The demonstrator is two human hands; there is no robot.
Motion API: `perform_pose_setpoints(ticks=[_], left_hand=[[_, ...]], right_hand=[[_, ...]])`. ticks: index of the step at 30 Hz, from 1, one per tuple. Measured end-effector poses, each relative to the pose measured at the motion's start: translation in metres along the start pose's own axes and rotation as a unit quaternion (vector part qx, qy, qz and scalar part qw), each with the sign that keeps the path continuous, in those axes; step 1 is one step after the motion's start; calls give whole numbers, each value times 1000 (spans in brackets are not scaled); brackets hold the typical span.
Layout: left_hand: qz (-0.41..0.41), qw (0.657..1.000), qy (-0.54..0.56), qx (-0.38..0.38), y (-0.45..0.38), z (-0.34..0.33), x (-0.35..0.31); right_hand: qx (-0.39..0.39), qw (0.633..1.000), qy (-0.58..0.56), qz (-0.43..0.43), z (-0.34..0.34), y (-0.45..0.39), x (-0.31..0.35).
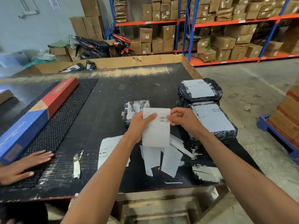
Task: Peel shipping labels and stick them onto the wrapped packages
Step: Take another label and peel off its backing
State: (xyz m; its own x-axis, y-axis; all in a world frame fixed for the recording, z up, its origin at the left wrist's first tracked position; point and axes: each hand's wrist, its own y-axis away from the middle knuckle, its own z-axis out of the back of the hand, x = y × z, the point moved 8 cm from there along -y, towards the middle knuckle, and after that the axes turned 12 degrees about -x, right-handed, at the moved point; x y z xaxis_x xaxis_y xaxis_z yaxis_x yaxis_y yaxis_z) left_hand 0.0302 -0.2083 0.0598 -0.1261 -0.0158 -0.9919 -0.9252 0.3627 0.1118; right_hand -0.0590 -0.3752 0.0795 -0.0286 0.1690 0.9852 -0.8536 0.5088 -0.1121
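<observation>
The shipping label (156, 128) is held upright above the black table (100, 101), barcode facing the camera. The left hand (140, 125) pinches its left edge, thumb across the face; the right hand (181, 120) pinches the right edge beside the barcode. Directly behind the label lies a small wrapped package (135, 109), black film, on the table. To the right, two larger wrapped packages (208, 110) sit touching one another, each bearing a label. Peeled backing strips (161, 159) lie under the forearms. Another person's hand (27, 165) rests flat on the mesh mat (64, 113) beside a long red-and-blue box (37, 117).
</observation>
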Motion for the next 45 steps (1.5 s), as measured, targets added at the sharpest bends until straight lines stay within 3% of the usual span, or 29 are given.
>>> perform_pose_setpoints(ticks=[5, 13, 26, 34, 37, 40, 42, 45], left_hand=[[-24, 999, -22, -24, -4, 5, -4], [-29, 999, -27, -29, -7, 4, -4], [-38, 997, -60, -39, -8, 2, -8], [-23, 998, -48, -24, -5, -3, -8], [-74, 992, -90, -50, -5, -10, -18], [-222, 945, -196, -138, 0, -13, -45], [-269, 941, -173, -109, 5, -25, -58], [-248, 958, -144, -23, 10, -43, -64]], right_hand=[[-12, 998, -53, -4, 2, 1, 3], [-11, 999, 43, 13, 2, -2, 6], [-9, 997, 76, 28, 4, -5, 5], [30, 999, 3, 11, 0, -1, 8], [39, 999, -37, 4, -3, 0, 11], [20, 999, -35, 18, -2, -2, 16], [6, 999, -23, 36, -1, -3, 20], [2, 998, 11, 69, -1, -4, 26]])
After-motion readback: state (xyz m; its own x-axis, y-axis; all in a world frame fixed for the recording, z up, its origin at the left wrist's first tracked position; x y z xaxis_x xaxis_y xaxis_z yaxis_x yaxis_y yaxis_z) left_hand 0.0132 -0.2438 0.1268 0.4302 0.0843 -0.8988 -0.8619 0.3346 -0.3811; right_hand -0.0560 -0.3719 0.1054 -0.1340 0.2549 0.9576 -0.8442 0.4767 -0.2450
